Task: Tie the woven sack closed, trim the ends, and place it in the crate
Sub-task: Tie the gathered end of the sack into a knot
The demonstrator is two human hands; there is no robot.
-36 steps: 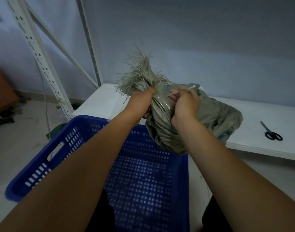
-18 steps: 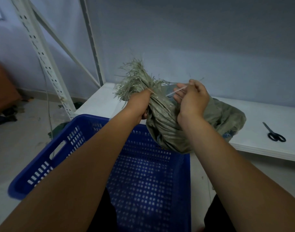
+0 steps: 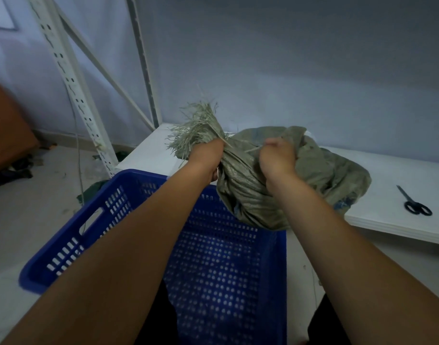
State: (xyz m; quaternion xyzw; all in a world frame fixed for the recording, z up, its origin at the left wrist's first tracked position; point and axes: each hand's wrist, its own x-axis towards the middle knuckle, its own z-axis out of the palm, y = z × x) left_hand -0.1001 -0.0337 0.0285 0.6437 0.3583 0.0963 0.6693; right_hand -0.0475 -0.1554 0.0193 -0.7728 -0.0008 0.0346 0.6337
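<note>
Grips frayed neck (image 3: 201, 131) of grey-green woven plastic sack (image 3: 250, 195), on white shelf (image 3: 387, 175), in curled left hand (image 3: 208, 155); seemingly pinches thin pale tie (image 3: 253, 149), 3 o'clock of neck, in blurred curled right hand (image 3: 277, 158).

so the crate (image 3: 71, 242) sits on the floor nearest the camera, under both forearms; the bench (image 3: 400, 165) runs behind it and off to the right, against the wall; the sack (image 3: 325, 175) lies on the bench's near edge, its lower end hanging over the crate's far right corner; left hand (image 3: 206, 158) is round the sack's neck, frayed top sticking out up-left past it; right hand (image 3: 275, 158) is just right of that, a tie (image 3: 252, 149) poking out between them; scissors (image 3: 416, 205) lie on the bench well right of the sack; the rack (image 3: 71, 95) stands left of the bench, behind the crate
</note>
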